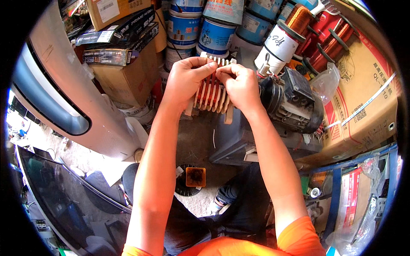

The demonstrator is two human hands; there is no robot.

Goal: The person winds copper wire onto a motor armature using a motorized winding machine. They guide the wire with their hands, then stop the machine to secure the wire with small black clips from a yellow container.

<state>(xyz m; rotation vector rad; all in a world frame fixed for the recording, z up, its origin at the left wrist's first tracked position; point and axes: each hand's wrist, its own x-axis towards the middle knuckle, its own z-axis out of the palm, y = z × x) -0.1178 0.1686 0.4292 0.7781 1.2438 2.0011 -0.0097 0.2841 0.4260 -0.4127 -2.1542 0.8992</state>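
Note:
Ahead of me stands a slotted coil-winding former (210,96), with a row of pale fins and red showing between them. My left hand (188,79) is at its upper left, thumb and forefinger pinched together over the fins. From the upper right my right hand (241,85) comes in, its fingers closed in a pinch close to the left fingertips. Whatever is between the fingertips is too small to make out. The hands cover both sides of the former; its upper end and lower fins show.
Right of the former sits a dark electric motor (294,100). Behind it are copper wire spools (333,45) and a large cardboard box (363,98). Blue buckets (215,36) line the back. A tall white appliance (81,85) stands left. An orange square container (195,176) rests low between my legs.

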